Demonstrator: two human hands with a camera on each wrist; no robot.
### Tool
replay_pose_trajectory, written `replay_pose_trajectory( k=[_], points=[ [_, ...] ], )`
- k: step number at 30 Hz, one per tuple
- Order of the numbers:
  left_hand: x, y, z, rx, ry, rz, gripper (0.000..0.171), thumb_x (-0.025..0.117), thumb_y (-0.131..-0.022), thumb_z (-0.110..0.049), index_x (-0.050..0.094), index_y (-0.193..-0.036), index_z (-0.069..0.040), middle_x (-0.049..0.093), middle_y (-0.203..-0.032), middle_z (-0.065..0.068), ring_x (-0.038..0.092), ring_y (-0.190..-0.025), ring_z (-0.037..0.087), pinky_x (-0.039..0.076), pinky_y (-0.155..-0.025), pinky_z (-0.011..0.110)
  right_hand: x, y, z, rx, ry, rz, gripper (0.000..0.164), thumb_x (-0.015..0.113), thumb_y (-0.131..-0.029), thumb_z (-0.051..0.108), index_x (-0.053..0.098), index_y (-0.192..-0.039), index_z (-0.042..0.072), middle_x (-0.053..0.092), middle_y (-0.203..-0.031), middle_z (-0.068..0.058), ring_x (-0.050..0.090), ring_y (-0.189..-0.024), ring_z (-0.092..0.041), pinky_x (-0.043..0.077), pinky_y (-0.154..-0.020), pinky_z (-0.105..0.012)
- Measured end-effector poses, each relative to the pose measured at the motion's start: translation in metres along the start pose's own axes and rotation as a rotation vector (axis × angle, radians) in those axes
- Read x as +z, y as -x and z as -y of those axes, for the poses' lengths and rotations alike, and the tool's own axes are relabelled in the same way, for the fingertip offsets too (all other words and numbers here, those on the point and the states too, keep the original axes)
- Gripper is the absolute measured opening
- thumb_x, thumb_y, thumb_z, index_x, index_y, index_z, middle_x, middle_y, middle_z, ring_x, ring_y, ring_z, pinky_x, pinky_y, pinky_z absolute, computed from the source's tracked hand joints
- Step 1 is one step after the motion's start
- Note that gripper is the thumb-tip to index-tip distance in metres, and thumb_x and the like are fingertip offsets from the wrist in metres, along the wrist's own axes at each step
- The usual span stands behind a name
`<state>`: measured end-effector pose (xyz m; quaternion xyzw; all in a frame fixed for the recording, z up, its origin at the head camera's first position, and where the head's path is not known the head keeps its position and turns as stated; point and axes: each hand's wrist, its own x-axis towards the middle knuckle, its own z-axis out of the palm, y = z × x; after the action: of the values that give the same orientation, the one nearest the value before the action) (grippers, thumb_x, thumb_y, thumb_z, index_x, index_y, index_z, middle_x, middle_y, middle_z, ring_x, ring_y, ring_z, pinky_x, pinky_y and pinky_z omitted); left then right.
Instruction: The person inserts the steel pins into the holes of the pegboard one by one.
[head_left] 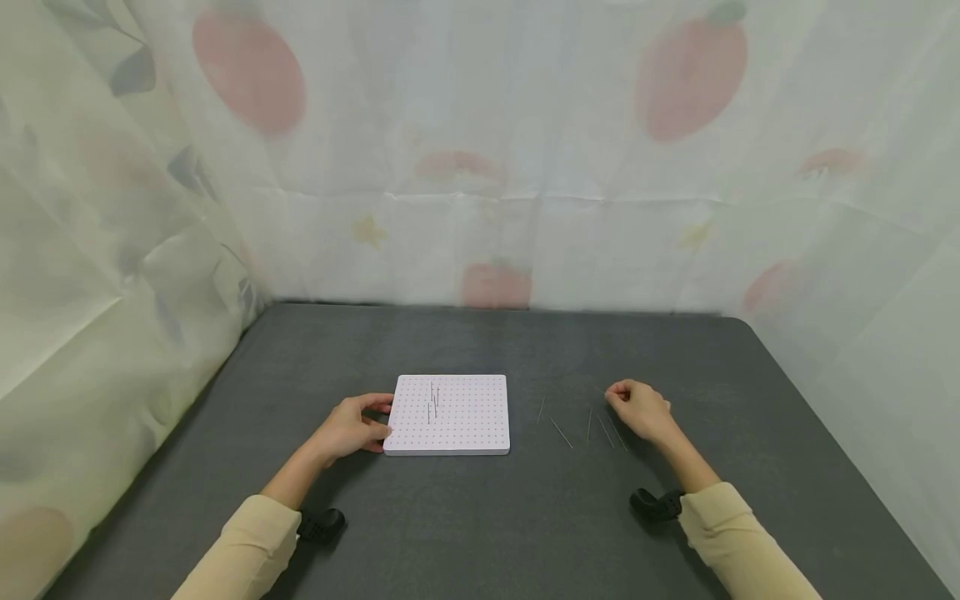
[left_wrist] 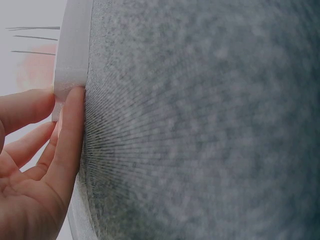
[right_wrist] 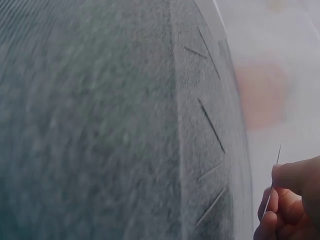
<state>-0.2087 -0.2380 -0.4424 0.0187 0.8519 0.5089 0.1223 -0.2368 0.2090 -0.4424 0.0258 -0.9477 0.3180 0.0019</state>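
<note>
A white perforated board (head_left: 472, 417) lies flat on the table, with several thin needles (head_left: 430, 412) standing upright in its left part. My left hand (head_left: 352, 427) holds the board's left edge, fingers and thumb spread along it; the left wrist view shows the fingertips (left_wrist: 75, 107) against the board's side (left_wrist: 72, 50). Over to the right, my right hand (head_left: 637, 408) pinches a thin needle (right_wrist: 279, 154) between thumb and fingers, raised above the table. Loose needles (head_left: 561, 433) lie on the table between the board and this hand.
A dark grey table (head_left: 480, 517) carries everything. Pale curtains with fruit prints hang behind it (head_left: 480, 233) and along the left side (head_left: 135, 333). Black bands with cameras sit at the left wrist (head_left: 322, 525) and right wrist (head_left: 655, 504).
</note>
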Motion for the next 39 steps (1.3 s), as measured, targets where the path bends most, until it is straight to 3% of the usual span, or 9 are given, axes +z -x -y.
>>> replay_pose_trajectory(
  k=[9, 18, 26, 39],
  points=[
    [0.0, 0.0, 0.001, -0.01, 0.01, 0.002, 0.057, 0.064, -0.08, 0.003, 0.044, -0.133, 0.0, 0.049, -0.121, 0.021, 0.063, -0.08, 0.019, 0.057, -0.061, 0.034, 0.005, -0.004, 0.013, -0.048, -0.021, 0.0, 0.023, 0.05, -0.094, 0.02, 0.062, -0.104, 0.003, 0.063, -0.102, -0.014, 0.057, -0.093, -0.031, 0.029, -0.086, -0.059],
    [-0.001, 0.0, -0.001, -0.012, 0.012, 0.007, 0.057, 0.063, -0.08, 0.004, 0.043, -0.134, 0.001, 0.049, -0.122, 0.021, 0.063, -0.08, 0.019, 0.057, -0.062, 0.034, 0.011, -0.006, 0.03, -0.101, -0.05, -0.016, 0.02, 0.048, -0.094, 0.017, 0.059, -0.102, 0.003, 0.062, -0.091, -0.009, 0.055, -0.077, -0.021, 0.034, -0.078, -0.047],
    [0.0, -0.001, -0.001, -0.007, -0.001, 0.004, 0.057, 0.063, -0.08, 0.004, 0.043, -0.134, 0.0, 0.049, -0.121, 0.021, 0.063, -0.08, 0.019, 0.057, -0.062, 0.034, 0.018, -0.008, 0.044, -0.164, -0.126, 0.023, 0.013, 0.046, -0.094, 0.01, 0.053, -0.1, 0.001, 0.054, -0.085, -0.008, 0.045, -0.064, -0.015, 0.039, -0.054, -0.027],
    [-0.001, -0.002, 0.0, -0.011, 0.003, 0.006, 0.057, 0.064, -0.08, 0.003, 0.044, -0.133, -0.001, 0.049, -0.122, 0.02, 0.063, -0.08, 0.019, 0.057, -0.061, 0.034, 0.03, -0.011, 0.069, -0.193, -0.206, 0.052, 0.008, 0.045, -0.095, 0.011, 0.05, -0.099, 0.006, 0.062, -0.091, -0.008, 0.055, -0.071, -0.016, 0.043, -0.055, -0.027]
  ],
)
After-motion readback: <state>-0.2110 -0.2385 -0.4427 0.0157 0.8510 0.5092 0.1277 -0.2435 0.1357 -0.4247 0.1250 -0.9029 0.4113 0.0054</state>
